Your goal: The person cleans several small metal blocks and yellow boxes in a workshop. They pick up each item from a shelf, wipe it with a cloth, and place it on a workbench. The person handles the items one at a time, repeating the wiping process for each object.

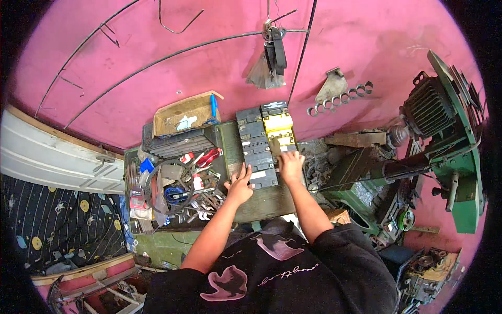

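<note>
Two columns of block-shaped batteries stand side by side on a green bench: the left column is dark grey batteries (254,129), and the right has yellow-topped batteries (278,123) behind a dark one. My left hand (240,187) lies with fingers spread against the left side of the nearest grey battery (264,178). Over the near end of the right column, my right hand (291,163) has its fingers curled closed. A brownish, flat, blurred thing (274,146) reaches from those fingers toward the yellow tops; its kind is unclear.
Left of the batteries, a tray of jumbled tools (201,193) holds red-handled pliers (209,157) and a black ring (151,191). Behind it, an open cardboard box (175,118) sits on stacked dark cases (178,144). A green machine with a motor (431,107) stands right. Hooks hang on the pink wall.
</note>
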